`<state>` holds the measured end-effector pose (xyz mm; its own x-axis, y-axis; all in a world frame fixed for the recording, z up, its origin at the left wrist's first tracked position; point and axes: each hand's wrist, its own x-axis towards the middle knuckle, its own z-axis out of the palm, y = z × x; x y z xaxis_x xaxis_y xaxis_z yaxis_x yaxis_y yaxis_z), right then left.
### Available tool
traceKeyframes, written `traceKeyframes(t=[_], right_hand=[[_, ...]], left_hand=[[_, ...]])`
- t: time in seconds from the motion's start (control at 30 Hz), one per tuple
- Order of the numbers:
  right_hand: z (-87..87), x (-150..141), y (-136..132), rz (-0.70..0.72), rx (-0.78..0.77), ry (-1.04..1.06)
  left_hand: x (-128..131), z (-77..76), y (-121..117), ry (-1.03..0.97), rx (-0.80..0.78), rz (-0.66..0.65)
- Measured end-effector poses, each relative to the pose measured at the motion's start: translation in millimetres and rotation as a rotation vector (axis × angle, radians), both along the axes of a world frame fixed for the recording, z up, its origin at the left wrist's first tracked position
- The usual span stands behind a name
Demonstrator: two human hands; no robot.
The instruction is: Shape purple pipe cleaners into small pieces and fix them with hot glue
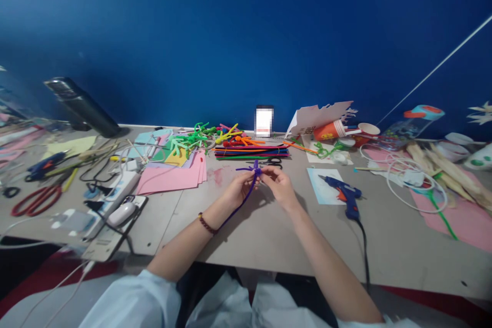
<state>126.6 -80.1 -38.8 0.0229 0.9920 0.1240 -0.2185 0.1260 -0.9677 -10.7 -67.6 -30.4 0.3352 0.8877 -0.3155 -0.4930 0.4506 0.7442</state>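
Here we go: my left hand (239, 190) and right hand (280, 188) are up together over the middle of the desk (265, 238), and my fingers (268, 173) are clenched, pinching a purple pipe cleaner (246, 200) from both sides. Its twisted knot (257, 168) sits right at my fingertips, straight ahead of me, with short purple ends poking out. A long tail drops toward 7 o'clock, past my beaded bracelet (206, 224).

Just beyond my hands at 12 o'clock, black-handled scissors (272, 162) lie in front of a stack of multicoloured pipe cleaners (251, 151). Over at 2 o'clock, a blue hot glue gun (346, 197) lies across the edge of a pale blue card (319, 184), and its black cord (365, 251) runs down over the front of the desk. At 10 o'clock there's a pile of pink paper (171, 175), and farther out at 9 o'clock, red-handled scissors (36, 201) lie near a power strip (117, 195).
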Motion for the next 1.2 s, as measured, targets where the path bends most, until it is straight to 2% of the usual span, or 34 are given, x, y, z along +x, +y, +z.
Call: traceKeyframes(t=[0.1, 0.2, 0.27, 0.37, 0.4, 0.47, 0.57, 0.77, 0.93, 1.07, 1.2], right_hand=[[0.4, 1, -1, -0.061, 0.092, -0.077], [3.4, 2, -3, -0.145, 0.231, -0.194], [6.5, 3, -4, -0.196, 0.311, -0.273], [10.7, 4, -7, -0.227, 0.375, -0.353], [11.4, 4, -7, -0.227, 0.385, -0.369], [11.5, 4, -8, -0.221, 0.396, -0.390], [9.2, 3, -8, -0.212, 0.395, -0.395], [8.7, 1, -10, -0.200, 0.355, -0.356], [12.1, 1, -10, -0.224, 0.373, -0.364], [13.2, -1, -12, -0.226, 0.378, -0.394], [14.3, -4, -17, -0.245, 0.380, -0.424]], left_hand=[[-1, -0.2, 0, 0.016, 0.055, -0.058], [-4, -0.9, 3, 0.132, 0.201, -0.096], [-7, -0.6, 6, 0.292, 0.368, -0.007], [-11, 2.9, 7, 0.515, 0.695, 0.215], [-12, 4.9, 7, 0.559, 0.804, 0.252], [-14, 8.5, 6, 0.613, 0.983, 0.261], [-15, 10.1, 5, 0.654, 1.116, 0.252], [-14, 5.0, 5, 0.666, 1.157, 0.285], [-13, 10.3, 1, 0.697, 1.162, 0.292], [-10, 15.5, -6, 0.714, 1.070, 0.264], [-6, 15.9, -12, 0.693, 0.958, 0.289]])
